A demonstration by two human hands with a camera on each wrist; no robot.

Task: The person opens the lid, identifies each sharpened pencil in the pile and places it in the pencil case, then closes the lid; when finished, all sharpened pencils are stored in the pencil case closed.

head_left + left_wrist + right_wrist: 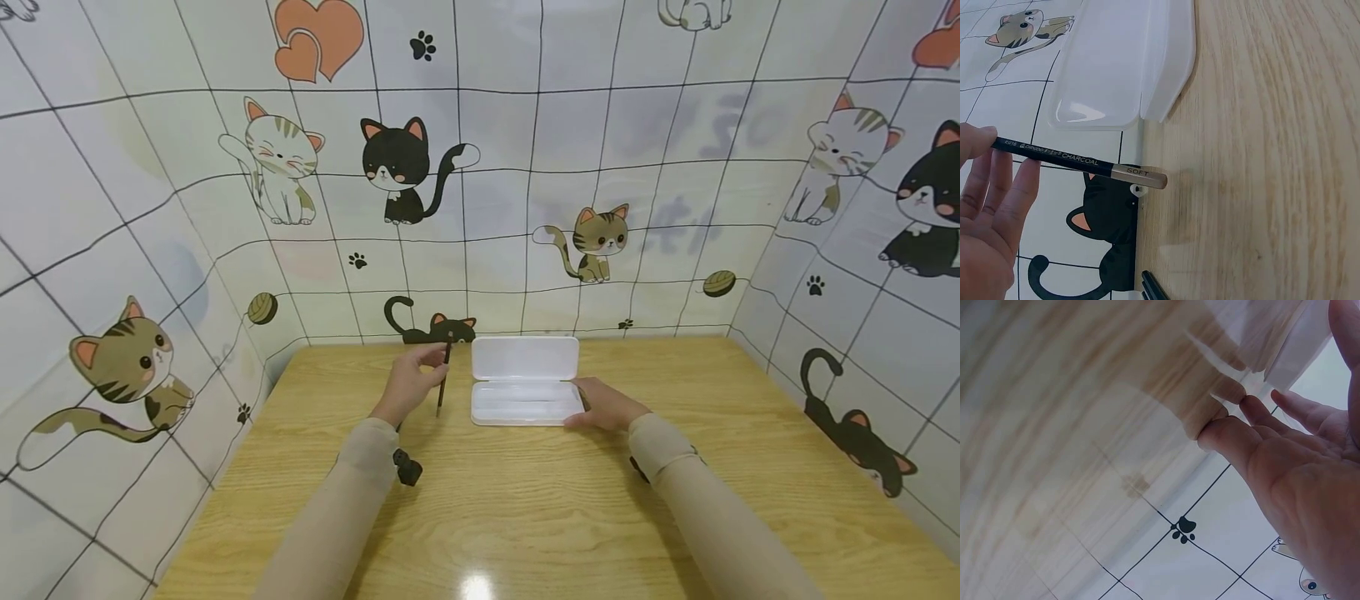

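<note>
My left hand pinches a black charcoal pencil between thumb and fingers. The pencil's gold end, marked SOFT, points down toward the table in the head view, left of a white plastic pencil case. That case lies open on the table, its lid tipped back toward the wall. My right hand holds the case's right end, thumb at the front corner and fingers along the side. In the right wrist view the fingertips rest on the tabletop beside the case.
A wood-grain table stands against a wall covering with printed cats and grid lines. In the left wrist view, dark thin sticks lie partly cut off at the bottom edge. A black wrist device sits under the left sleeve.
</note>
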